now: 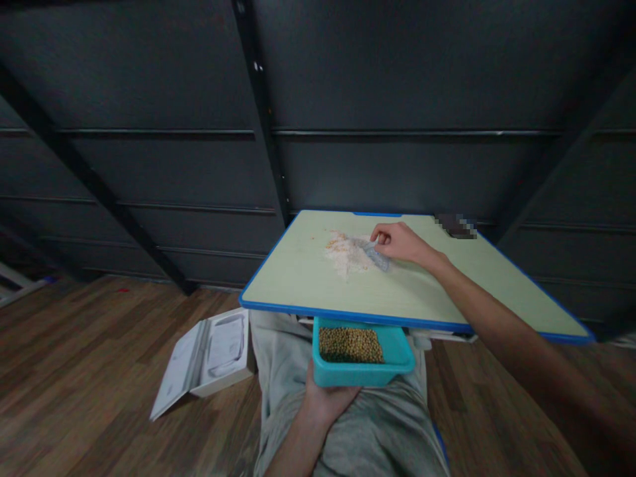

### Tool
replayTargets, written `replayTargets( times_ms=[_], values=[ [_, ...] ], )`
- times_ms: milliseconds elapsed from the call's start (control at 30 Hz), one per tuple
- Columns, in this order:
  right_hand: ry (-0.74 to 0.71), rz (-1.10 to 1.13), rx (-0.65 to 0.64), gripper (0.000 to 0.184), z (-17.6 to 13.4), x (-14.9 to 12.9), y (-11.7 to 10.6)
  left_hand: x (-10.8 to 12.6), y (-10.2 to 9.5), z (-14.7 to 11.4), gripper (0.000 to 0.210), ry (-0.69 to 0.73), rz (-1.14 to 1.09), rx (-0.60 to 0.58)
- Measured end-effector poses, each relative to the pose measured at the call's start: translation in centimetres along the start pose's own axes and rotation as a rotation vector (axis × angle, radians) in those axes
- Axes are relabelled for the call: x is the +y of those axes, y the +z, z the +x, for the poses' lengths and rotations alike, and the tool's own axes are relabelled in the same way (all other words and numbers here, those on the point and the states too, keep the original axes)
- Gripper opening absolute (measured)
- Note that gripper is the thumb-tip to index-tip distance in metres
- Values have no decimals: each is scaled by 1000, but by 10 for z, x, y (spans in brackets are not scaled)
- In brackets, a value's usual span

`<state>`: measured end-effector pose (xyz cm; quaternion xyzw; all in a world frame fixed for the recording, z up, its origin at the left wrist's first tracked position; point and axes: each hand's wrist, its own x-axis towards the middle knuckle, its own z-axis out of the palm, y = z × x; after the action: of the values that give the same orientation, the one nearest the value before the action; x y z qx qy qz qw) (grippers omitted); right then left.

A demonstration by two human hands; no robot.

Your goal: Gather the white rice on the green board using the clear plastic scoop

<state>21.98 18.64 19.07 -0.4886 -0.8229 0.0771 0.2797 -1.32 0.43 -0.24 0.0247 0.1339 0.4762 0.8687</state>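
Note:
My left hand (325,397) grips the near left underside of a teal plastic tub (365,376) over my lap. Small round beige beans (351,345), perhaps soybeans, lie in the tub, mostly towards its left side. Over the folding table my right hand (397,242) is closed in a pinch on a thin, greyish see-through piece (378,257), whose exact kind I cannot make out. That piece touches the right side of a spread-out heap of white grains (345,260). Orange-yellow bits (338,244) are mixed into the heap's far left part.
The pale green table (298,285) has a blue rim above my knees. A dark, blurred object (454,225) lies at its far right edge. An opened white box (228,344) with papers stands on the wooden floor at left. Dark panels (397,172) rise behind the table.

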Motion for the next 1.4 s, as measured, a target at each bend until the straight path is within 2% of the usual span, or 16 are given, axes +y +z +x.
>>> replayTargets(
  times_ms=[133, 300, 433, 633, 933, 1233, 1400],
  values=[
    [-5, 41, 8, 22, -1, -4, 1, 1, -4, 0, 40, 1, 7, 12],
    [-3, 95, 34, 23, -1, -11, 4, 0, -9, 3, 42, 2, 21, -41],
    [-9, 110, 48, 23, -1, -17, 11, -1, -7, 3, 42, 7, 24, -14],
    [-74, 149, 32, 20, 0, -23, 21, -1, -4, 2, 43, 1, 41, -117],
    [-86, 222, 0, 22, -6, -34, 25, -1, -4, 2, 44, 8, 26, -124],
    [90, 480, -90, 23, -8, -45, 30, -2, -3, 1, 46, 16, 5, -100],
    [133, 510, -1, 24, -5, -43, 26, -1, -1, 0, 47, 1, 14, -91]
  ],
)
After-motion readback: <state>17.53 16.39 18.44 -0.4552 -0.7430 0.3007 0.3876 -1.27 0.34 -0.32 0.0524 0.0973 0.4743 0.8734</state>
